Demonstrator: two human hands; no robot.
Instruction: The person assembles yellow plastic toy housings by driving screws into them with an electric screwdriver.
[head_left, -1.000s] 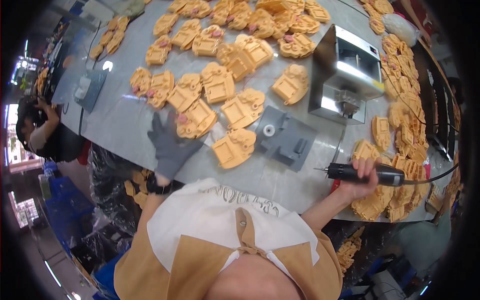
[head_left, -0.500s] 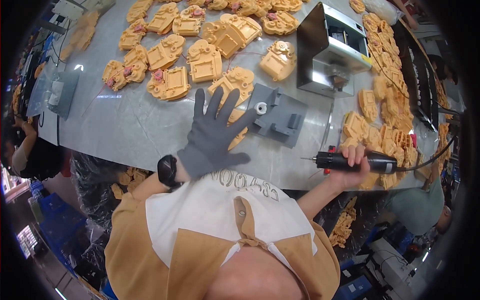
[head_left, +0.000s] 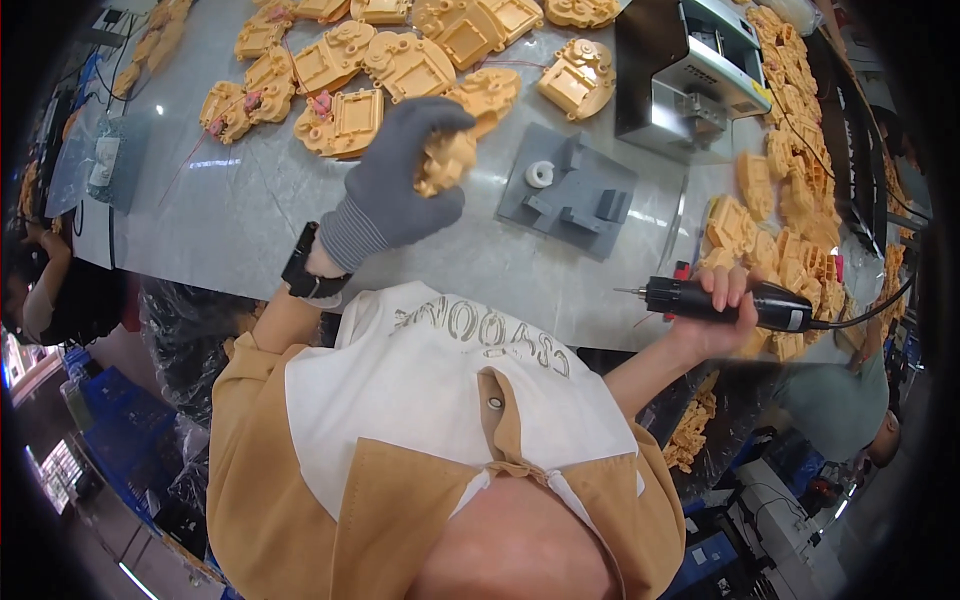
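Observation:
My left hand (head_left: 395, 175), in a grey glove, is closed round a small orange plastic housing (head_left: 447, 163) and holds it over the table. Its fingers hide part of that piece, and another orange housing (head_left: 487, 97) lies just beyond it. A grey fixture plate (head_left: 590, 215) with raised blocks sits to the right of this hand, with a white ring (head_left: 539, 174) on it. Bare, my right hand (head_left: 722, 305) grips a black electric screwdriver (head_left: 685, 299) held level, its thin bit pointing left and its cable running off to the right.
Several orange housings (head_left: 340, 125), some with pink parts and thin red wires, spread over the grey table (head_left: 250, 215) at the far left. A metal box-shaped machine (head_left: 690, 90) stands beyond the fixture. More housings (head_left: 800, 180) are piled along the right. People sit at both sides.
My left hand, spread over the housings before, has closed on an orange one and lifted it. The right hand keeps the screwdriver almost where it was. The whole view has shifted slightly.

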